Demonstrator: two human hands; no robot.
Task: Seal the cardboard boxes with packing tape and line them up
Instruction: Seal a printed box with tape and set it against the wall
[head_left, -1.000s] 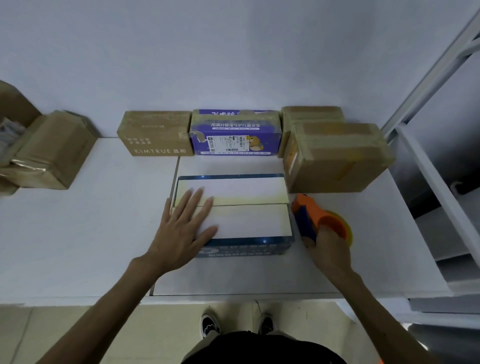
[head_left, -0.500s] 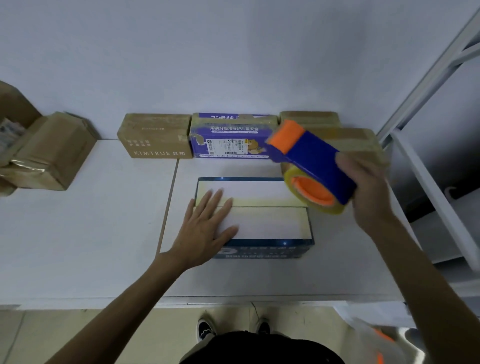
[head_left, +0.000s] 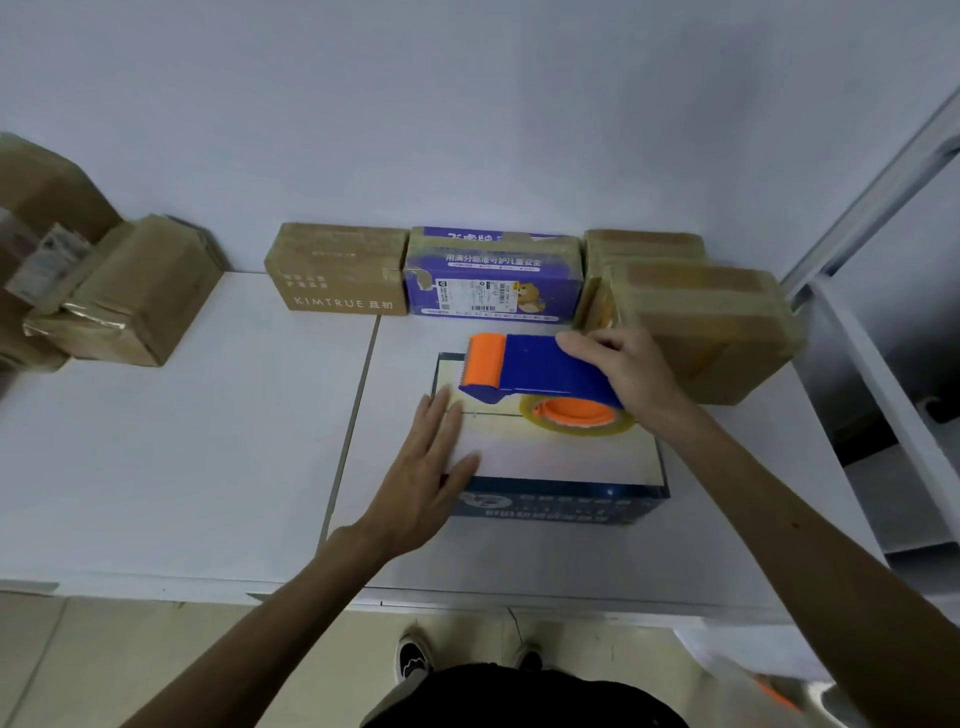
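Our left hand (head_left: 421, 467) lies flat on the left end of the blue-sided box (head_left: 561, 457), fingers straight and close together, palm down on its white top flaps. Our right hand (head_left: 628, 379) curls its fingers round the blue body of the tape dispenser (head_left: 540, 371), gripping it from above. The dispenser's orange end points toward the left of the frame, just beyond our left fingertips. Its tape roll (head_left: 576, 415) hangs over the seam between the two flaps; we cannot tell whether it touches the box.

The blue-sided box sits on the white surface (head_left: 182, 441), just right of the frame's centre. Behind it, against the wall, three boxes stand side by side: a brown KIMTRUE box (head_left: 337, 270), a purple box (head_left: 493, 275) and a brown rear box (head_left: 644, 244). A taped brown box (head_left: 711, 332) stands in front of that last one, just beside the blue-sided box at the right. At the far left of the frame we see a heap of brown boxes (head_left: 135, 296). A white shelf frame (head_left: 872, 192) rises at the right edge, and shoes (head_left: 415, 660) show on the floor at the bottom.
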